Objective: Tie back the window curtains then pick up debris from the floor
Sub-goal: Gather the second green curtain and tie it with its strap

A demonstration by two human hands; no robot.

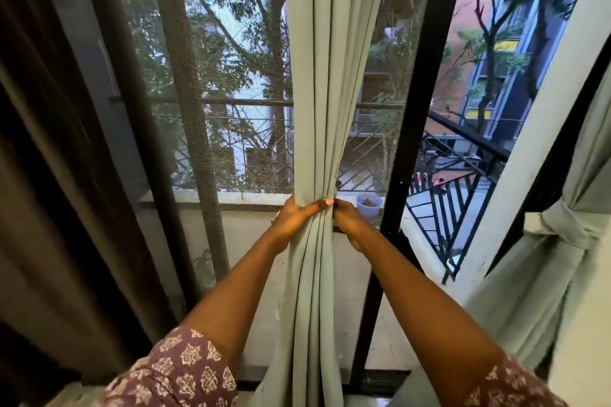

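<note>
Green curtain [325,82] hanging mid-window, gathered into tight bunch at hand level. Left hand [296,216] wrapped round bunch from left, thumb across front folds. Right hand [347,216] gripping bunch from right, fingers hidden behind cloth. Second green curtain [558,261] at far right, already knotted with tie [567,226]. Dark brown curtain [49,175] at far left. Mesh screen [211,76] behind. Balcony railing [443,195] and pot [367,205] outside.

mesh screen [231,142] blocking left of gathered curtain [327,76], black frame post [413,142] close right, open gap beyond
</note>
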